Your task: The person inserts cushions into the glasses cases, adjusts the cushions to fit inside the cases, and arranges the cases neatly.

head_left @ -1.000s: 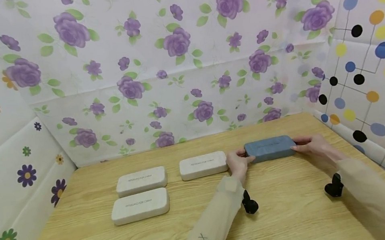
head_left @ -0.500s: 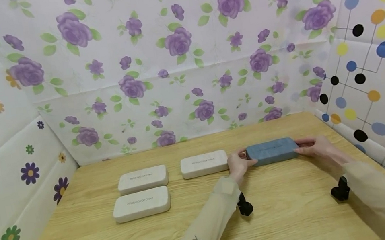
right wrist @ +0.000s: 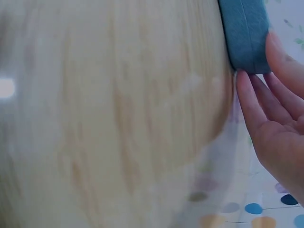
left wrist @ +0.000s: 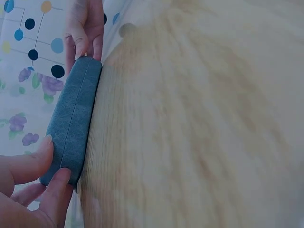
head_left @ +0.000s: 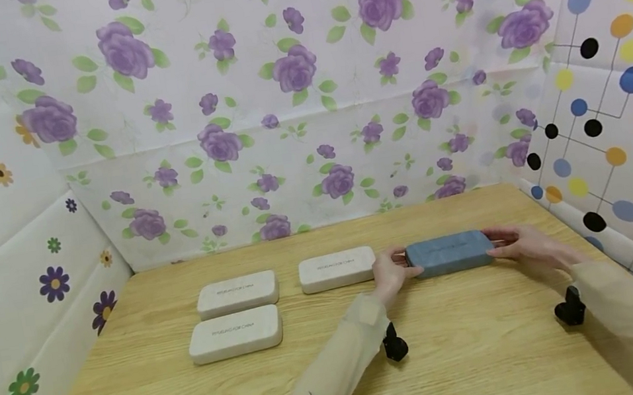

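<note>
A blue glasses case (head_left: pixel 450 253) with rounded ends and faint lettering on its lid lies lengthwise at the right of the table. Its left end is held by my left hand (head_left: pixel 389 274), whose thumb and fingers show on the case in the left wrist view. My right hand (head_left: pixel 523 245) grips the opposite end, thumb at the front edge. A thin seam runs along the case's side (left wrist: pixel 76 114) in the left wrist view, and the lid looks shut. Seen from the right wrist, my right fingers (right wrist: pixel 251 97) meet the case's end (right wrist: pixel 247 40).
Left of my left hand lies a white case (head_left: pixel 337 269) of the same shape. Two more white cases, a rear one (head_left: pixel 237 294) and a front one (head_left: pixel 235 333), lie farther left. A flowered sheet (head_left: pixel 283 128) hangs behind the wooden table (head_left: pixel 461 338); a dotted sheet (head_left: pixel 615 138) borders its right.
The blue case has shifted slightly toward the front of the table, with both hands still on its ends. The white cases keep their places; the head view has turned a little left.
</note>
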`<state>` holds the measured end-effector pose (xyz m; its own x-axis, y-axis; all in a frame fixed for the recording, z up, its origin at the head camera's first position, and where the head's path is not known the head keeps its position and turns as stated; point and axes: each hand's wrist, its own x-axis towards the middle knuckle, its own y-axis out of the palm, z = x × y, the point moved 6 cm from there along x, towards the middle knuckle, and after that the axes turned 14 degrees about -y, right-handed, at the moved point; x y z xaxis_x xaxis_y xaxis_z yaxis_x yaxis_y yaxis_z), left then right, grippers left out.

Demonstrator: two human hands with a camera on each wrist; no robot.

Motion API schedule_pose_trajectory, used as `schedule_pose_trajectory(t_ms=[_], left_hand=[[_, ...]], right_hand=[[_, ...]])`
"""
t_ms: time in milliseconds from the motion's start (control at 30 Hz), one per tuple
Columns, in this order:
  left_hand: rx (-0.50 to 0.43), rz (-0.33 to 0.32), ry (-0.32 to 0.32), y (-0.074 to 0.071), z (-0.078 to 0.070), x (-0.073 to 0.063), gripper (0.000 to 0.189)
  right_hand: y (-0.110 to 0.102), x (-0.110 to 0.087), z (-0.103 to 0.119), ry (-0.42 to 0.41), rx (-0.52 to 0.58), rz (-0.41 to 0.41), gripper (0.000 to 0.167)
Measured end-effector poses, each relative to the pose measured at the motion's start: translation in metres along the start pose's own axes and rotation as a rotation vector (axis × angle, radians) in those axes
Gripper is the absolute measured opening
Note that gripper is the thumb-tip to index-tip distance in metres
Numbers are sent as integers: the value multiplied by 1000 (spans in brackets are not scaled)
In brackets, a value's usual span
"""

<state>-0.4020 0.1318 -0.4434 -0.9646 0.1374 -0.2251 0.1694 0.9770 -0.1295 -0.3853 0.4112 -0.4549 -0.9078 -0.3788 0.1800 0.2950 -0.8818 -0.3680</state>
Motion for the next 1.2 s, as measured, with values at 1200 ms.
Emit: schedule_pose_trajectory(t_ms=[1200], left_hand=[[305,179,123,-129,12,-72,41]], right_hand=[[133,28,75,-76,-114,212,51]])
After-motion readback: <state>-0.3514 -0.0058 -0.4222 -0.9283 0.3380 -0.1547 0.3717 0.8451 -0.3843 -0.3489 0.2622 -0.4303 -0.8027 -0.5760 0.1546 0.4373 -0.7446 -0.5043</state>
